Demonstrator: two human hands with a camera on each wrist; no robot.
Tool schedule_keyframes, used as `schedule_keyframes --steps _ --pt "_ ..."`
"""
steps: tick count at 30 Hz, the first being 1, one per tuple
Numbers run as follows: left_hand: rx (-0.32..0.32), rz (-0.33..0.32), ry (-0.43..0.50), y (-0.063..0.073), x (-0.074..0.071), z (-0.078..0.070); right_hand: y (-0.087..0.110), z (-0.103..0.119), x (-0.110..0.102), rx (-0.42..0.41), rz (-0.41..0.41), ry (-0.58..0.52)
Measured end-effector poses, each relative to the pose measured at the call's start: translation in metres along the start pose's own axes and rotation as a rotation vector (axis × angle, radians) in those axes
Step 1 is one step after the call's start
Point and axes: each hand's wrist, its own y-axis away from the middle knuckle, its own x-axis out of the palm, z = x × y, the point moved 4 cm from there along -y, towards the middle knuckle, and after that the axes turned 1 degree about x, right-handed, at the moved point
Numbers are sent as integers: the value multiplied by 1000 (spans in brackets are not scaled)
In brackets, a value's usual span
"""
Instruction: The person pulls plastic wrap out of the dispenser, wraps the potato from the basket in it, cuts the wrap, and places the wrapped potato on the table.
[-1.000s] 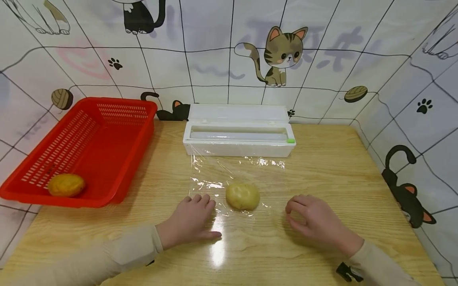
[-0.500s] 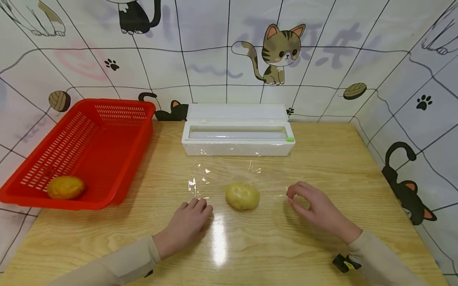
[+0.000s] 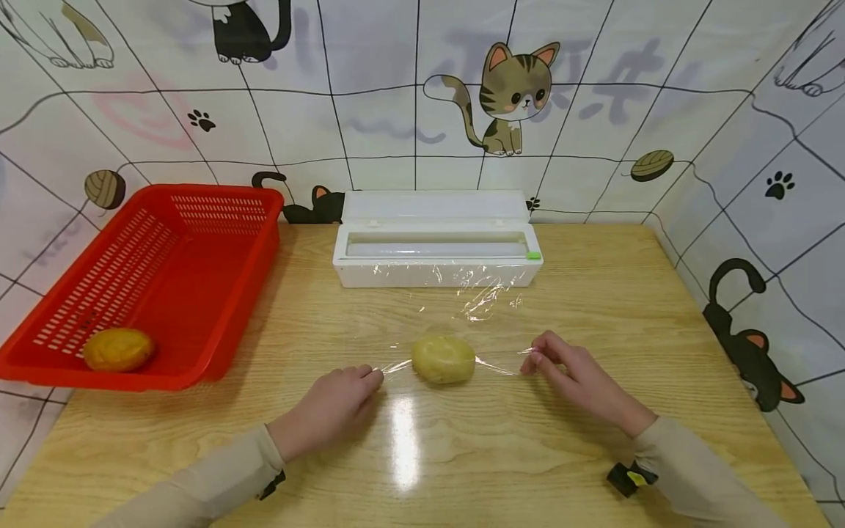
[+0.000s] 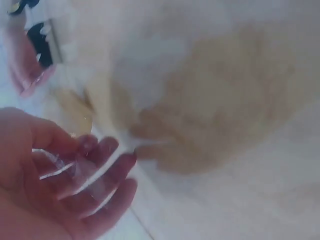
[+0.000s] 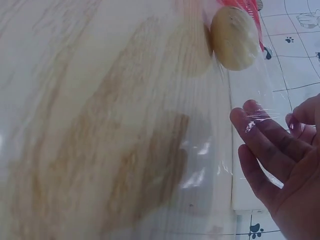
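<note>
Out comes the film (image 3: 487,302), reaching from the box (image 3: 436,276) at upper centre over the potato (image 3: 443,359), mid-frame on the surface (image 3: 502,469)! Left hand (image 3: 333,407) and right hand (image 3: 574,375) each pinch the film, one either side. Early days, I'd say: film's drawn and draped, but seems uncut, and closing it underneath looks undone. The potato's pale yellow, plump, oval, with film stretched tight from both flanks.

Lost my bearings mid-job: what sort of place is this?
Probably an indoor tabletop work corner, perhaps for food; home or studio, I can't tell. The signs: a wood-grain table, cat-printed wall covering behind and beside it, and an open white film box near its back edge.
</note>
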Motion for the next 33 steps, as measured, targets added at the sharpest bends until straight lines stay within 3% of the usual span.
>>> schedule_keyframes --steps 7,11,13,18,22,27,33 --pt "0 91 408 -13 -11 31 -5 -6 6 104 -15 -85" --pt "-69 191 697 -15 -9 47 -9 -13 11 245 -18 -128" --pt "-113 216 791 -15 -6 54 -12 -14 11 297 -32 -112" --pt "-194 217 922 -20 -7 67 -20 -13 7 356 -82 -25" --pt "-247 230 1033 -22 -8 73 -25 -13 8 383 -68 7" --pt "-226 243 1112 -24 -9 74 -31 -11 12 327 -26 151" --pt "-202 201 1179 -28 -10 74 -36 -10 18 272 25 295"
